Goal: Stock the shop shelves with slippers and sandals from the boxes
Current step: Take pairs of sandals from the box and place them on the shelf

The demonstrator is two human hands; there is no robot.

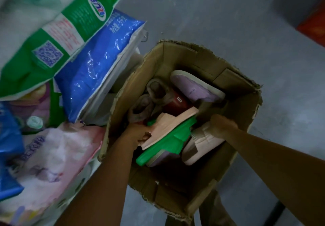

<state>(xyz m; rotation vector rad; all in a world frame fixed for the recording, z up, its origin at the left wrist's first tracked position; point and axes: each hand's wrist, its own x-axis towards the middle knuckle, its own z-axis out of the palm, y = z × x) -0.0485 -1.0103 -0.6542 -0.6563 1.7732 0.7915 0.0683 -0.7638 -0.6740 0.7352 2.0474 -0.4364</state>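
Slippers fill an open cardboard box (154,71) standing on a grey floor (228,14). Left hand (139,132) reaches into the box at its left wall and grips the end of a pale pink slipper (168,129), which lies on top of a green slipper (168,146). Right hand (220,125) is inside the box by its right wall, touching a whitish slipper (202,141); fingers hidden, grip cannot be told. Lilac slipper (195,86) lies at the far side of the box, grey ones (154,92) near the left wall. Blue bag (98,64), green bag (70,30) and pink packs (58,155) are stacked left of the box.
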